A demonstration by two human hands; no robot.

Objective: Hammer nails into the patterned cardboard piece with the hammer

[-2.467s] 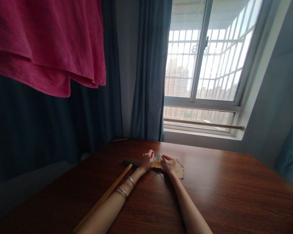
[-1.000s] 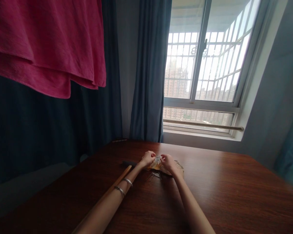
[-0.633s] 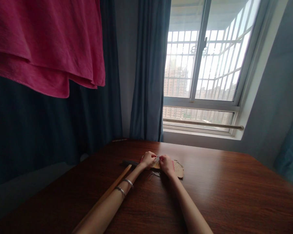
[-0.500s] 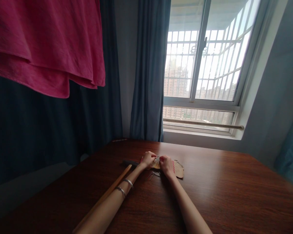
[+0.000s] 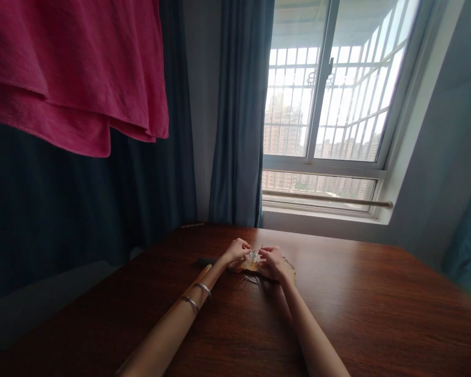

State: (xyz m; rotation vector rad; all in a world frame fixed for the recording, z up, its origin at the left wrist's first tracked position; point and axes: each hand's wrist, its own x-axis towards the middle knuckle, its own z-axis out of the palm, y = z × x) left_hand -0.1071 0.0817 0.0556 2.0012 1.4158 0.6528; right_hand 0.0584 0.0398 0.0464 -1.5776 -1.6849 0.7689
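Note:
My left hand (image 5: 237,250) is closed in a pinch above the left part of a tan, scalloped piece (image 5: 251,267) that looks like cardboard dotted with holes. What its fingertips hold is too small to make out. My right hand (image 5: 272,260) pinches a thin dark pin-like stick (image 5: 262,246) over the right part of the piece. Several thin pins (image 5: 254,254) stand up between the two hands, and a row of dark ones (image 5: 289,263) lines the right edge. Loose thin sticks (image 5: 251,281) lie crossed on the table just in front.
A long wooden stick (image 5: 204,272) runs along beneath my left forearm. Behind it lies a dark flat object (image 5: 206,261). The brown wooden table (image 5: 357,303) reaches to a curtain (image 5: 237,131) and a barred window. A pink cloth (image 5: 82,78) hangs at upper left.
Both hands have lifted and drawn slightly apart, uncovering more of the upright pins. A thin stick now shows above my right fingertips, and my right hand covers more of the piece's right side.

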